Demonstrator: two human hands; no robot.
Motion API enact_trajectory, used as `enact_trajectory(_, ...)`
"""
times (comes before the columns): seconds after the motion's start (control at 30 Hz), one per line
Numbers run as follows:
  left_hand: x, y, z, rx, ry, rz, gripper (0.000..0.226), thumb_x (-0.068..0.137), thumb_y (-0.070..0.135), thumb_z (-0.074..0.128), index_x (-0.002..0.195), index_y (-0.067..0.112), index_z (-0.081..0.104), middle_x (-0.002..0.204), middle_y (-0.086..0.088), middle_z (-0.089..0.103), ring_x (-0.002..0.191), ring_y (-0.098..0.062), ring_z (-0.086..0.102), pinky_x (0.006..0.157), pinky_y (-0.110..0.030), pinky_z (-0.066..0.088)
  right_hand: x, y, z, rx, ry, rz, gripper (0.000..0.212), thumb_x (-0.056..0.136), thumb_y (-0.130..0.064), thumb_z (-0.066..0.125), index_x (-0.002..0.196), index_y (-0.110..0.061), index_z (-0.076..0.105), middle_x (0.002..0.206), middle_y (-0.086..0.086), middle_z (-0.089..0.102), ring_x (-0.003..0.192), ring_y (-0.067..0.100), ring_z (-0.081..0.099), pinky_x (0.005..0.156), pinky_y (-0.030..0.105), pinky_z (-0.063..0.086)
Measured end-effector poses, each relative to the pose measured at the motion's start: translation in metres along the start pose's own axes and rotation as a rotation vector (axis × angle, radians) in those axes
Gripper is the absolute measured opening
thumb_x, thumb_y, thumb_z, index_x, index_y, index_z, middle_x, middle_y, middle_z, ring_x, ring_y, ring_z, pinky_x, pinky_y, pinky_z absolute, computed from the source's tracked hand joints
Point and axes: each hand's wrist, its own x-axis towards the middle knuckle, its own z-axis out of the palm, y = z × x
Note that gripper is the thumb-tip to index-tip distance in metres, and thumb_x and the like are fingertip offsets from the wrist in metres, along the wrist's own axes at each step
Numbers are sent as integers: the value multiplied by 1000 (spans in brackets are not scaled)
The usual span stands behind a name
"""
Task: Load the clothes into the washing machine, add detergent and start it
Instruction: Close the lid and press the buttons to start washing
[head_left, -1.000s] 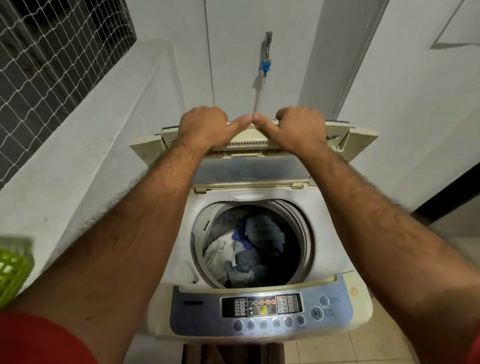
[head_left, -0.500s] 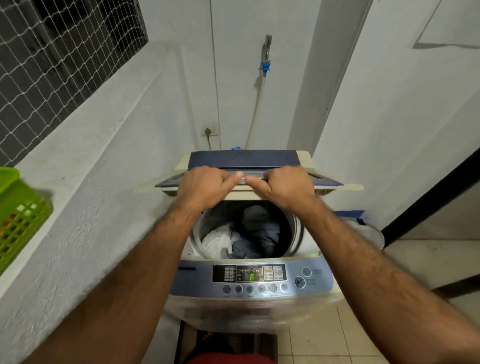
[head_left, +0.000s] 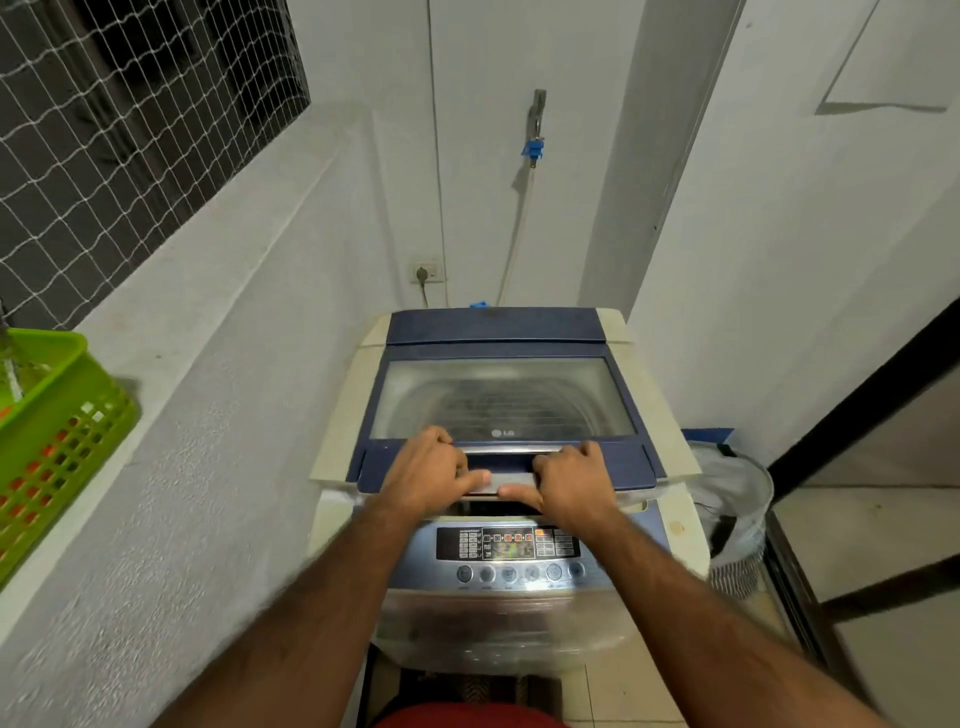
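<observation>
A top-loading washing machine (head_left: 343, 415) stands in front of me, its blue lid (head_left: 498, 332) with a glass window lowered almost flat, a thin dark gap left at the front edge. My left hand (head_left: 426, 475) and my right hand (head_left: 569, 483) both grip the lid's silver front handle (head_left: 511, 480), fingers over the top and thumbs along its front. Below them the control panel (head_left: 509, 545) is lit, with a row of round buttons. The clothes are hidden under the lid.
A green plastic basket (head_left: 57, 431) sits on the ledge at the left, under a netted window. A mesh laundry hamper (head_left: 737, 514) stands to the machine's right. A tap with a hose (head_left: 532, 140) and a wall socket (head_left: 427, 271) are behind the machine.
Both hands have brought the folded lid down from upright to nearly flat over the drum. The clothes inside, visible before, are now covered.
</observation>
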Motion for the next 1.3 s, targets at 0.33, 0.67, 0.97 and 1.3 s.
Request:
enact_trajectory(0.33, -8, 0, 24, 71, -136, 44, 54, 94, 60, 33, 95, 27, 76, 111, 3, 68, 127, -14, 37, 110, -40, 19, -10, -4, 35, 106, -58, 55, 61, 88, -75, 33, 87, -21, 62, 94, 1, 68, 98, 21, 59, 97, 41, 35)
enact_trajectory(0.67, -52, 0, 65, -103, -90, 68, 104, 73, 86, 16, 152, 19, 20, 161, 2, 9, 147, -15, -13, 119, -40, -7, -49, -6, 65, 330, 23, 36, 99, 81, -84, 28, 149, -12, 40, 155, 5, 38, 146, 25, 30, 121, 42, 10)
enact_trajectory(0.97, -60, -2, 78, -18, -159, 47, 117, 63, 95, 9, 152, 21, -5, 157, 1, -22, 142, -16, -29, 118, -43, -12, -57, -6, 59, 350, -164, 18, 125, 65, -97, 17, 157, -14, 4, 163, 0, -11, 149, 17, -19, 123, 46, -4)
enact_trajectory(1.3, -63, 2, 74, -40, -171, 55, 128, 55, 99, 18, 152, 19, -6, 158, 0, -21, 141, -16, -31, 117, -43, -14, -63, -7, 38, 589, -132, 89, 95, 85, -66, 56, 156, -14, 19, 165, 5, 7, 152, 20, 0, 124, 43, 9)
